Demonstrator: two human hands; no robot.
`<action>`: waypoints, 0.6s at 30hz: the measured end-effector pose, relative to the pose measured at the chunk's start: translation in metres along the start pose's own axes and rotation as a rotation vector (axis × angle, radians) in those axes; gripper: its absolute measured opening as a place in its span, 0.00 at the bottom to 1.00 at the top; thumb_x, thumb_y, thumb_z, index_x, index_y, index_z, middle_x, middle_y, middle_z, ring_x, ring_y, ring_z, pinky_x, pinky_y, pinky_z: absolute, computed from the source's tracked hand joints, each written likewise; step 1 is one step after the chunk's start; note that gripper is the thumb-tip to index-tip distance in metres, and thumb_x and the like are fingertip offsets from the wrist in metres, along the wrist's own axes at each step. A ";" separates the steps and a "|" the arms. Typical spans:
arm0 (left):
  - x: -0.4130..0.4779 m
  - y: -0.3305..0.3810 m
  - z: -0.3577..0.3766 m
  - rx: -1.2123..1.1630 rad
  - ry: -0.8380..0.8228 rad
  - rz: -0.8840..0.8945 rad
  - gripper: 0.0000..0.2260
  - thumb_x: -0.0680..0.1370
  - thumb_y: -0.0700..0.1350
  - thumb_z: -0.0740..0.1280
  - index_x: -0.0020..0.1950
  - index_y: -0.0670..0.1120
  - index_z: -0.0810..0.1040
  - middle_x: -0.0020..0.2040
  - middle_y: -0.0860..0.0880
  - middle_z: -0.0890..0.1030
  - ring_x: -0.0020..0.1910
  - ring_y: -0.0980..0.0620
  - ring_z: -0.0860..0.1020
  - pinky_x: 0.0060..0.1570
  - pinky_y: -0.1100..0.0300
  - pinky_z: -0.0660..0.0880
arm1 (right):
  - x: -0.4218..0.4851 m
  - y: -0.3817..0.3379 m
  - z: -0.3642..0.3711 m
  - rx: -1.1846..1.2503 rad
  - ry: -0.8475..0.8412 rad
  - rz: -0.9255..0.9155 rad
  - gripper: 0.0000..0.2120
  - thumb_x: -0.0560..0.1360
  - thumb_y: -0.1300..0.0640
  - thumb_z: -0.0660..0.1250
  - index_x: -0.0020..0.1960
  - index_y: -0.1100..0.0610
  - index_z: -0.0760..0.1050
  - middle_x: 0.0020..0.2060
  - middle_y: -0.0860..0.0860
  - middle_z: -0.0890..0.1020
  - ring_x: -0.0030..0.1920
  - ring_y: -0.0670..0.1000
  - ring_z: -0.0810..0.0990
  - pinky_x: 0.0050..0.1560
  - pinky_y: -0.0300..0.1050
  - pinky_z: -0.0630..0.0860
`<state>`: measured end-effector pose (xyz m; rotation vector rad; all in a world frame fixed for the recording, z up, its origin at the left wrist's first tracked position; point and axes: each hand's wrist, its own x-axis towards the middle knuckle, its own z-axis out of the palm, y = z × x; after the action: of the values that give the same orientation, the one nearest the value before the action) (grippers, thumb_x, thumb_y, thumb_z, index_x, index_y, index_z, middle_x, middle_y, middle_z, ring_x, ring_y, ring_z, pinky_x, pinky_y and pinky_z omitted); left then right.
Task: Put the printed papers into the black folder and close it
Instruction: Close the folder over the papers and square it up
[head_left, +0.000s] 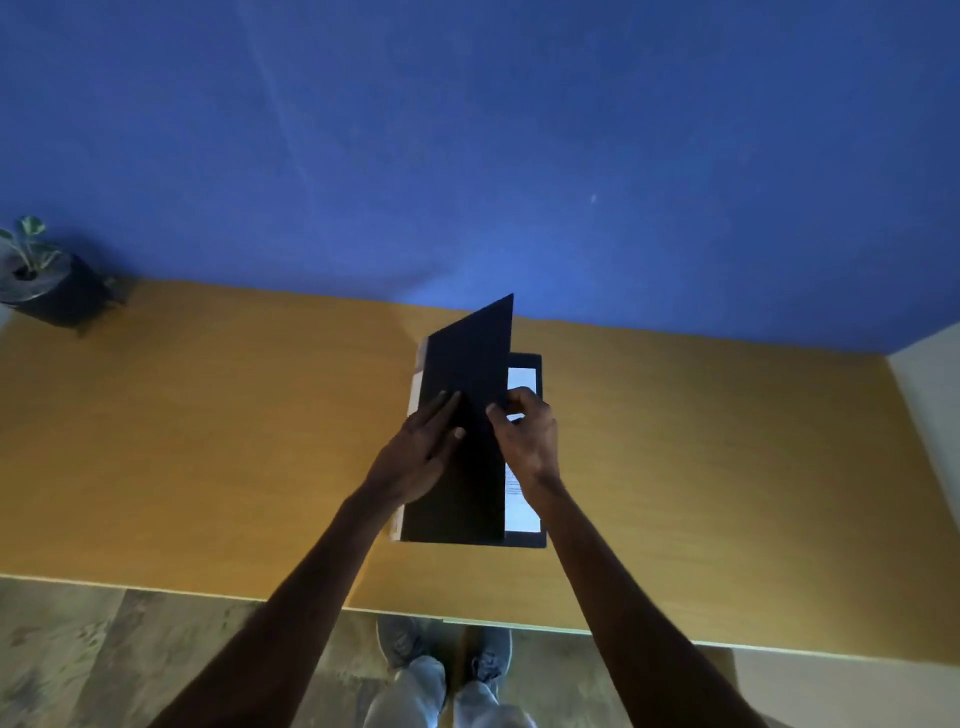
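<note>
The black folder (462, 488) lies in the middle of the wooden table, its left cover raised at an angle over the right half. White printed papers (521, 384) show inside the folder in a narrow strip to the right of the raised cover. My left hand (423, 449) rests flat on the outside of the cover, fingers spread. My right hand (524, 431) pinches the cover's free edge between thumb and fingers. A pale strip, either the spine or another sheet, shows along the folder's left side.
The orange-brown table (208, 441) meets a blue wall at the back. A small potted plant (36, 280) stands at the table's far left corner. My shoes and the wood-pattern floor show below the near edge.
</note>
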<state>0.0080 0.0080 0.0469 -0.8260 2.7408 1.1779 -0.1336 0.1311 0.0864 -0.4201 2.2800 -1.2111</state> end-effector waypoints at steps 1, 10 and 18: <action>0.003 0.001 0.006 0.044 -0.020 0.004 0.29 0.90 0.59 0.54 0.91 0.57 0.52 0.91 0.52 0.52 0.90 0.46 0.56 0.85 0.44 0.63 | 0.002 0.007 -0.006 -0.022 0.013 0.011 0.11 0.82 0.55 0.71 0.63 0.57 0.82 0.56 0.50 0.88 0.56 0.52 0.88 0.60 0.53 0.87; 0.019 0.001 0.051 0.346 -0.206 -0.024 0.33 0.91 0.54 0.53 0.91 0.47 0.40 0.92 0.49 0.40 0.92 0.48 0.42 0.91 0.49 0.52 | 0.027 0.069 -0.039 -0.202 0.026 0.183 0.12 0.82 0.58 0.70 0.62 0.63 0.82 0.56 0.59 0.88 0.57 0.63 0.87 0.58 0.58 0.85; 0.026 -0.001 0.074 0.433 -0.204 -0.065 0.35 0.91 0.54 0.55 0.91 0.47 0.39 0.91 0.48 0.38 0.92 0.47 0.41 0.90 0.51 0.53 | 0.037 0.090 -0.037 -0.369 -0.038 0.197 0.16 0.84 0.57 0.68 0.70 0.62 0.77 0.65 0.60 0.85 0.63 0.63 0.86 0.60 0.59 0.85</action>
<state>-0.0257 0.0467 -0.0125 -0.6889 2.6264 0.5805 -0.1882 0.1873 0.0176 -0.3352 2.4475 -0.6816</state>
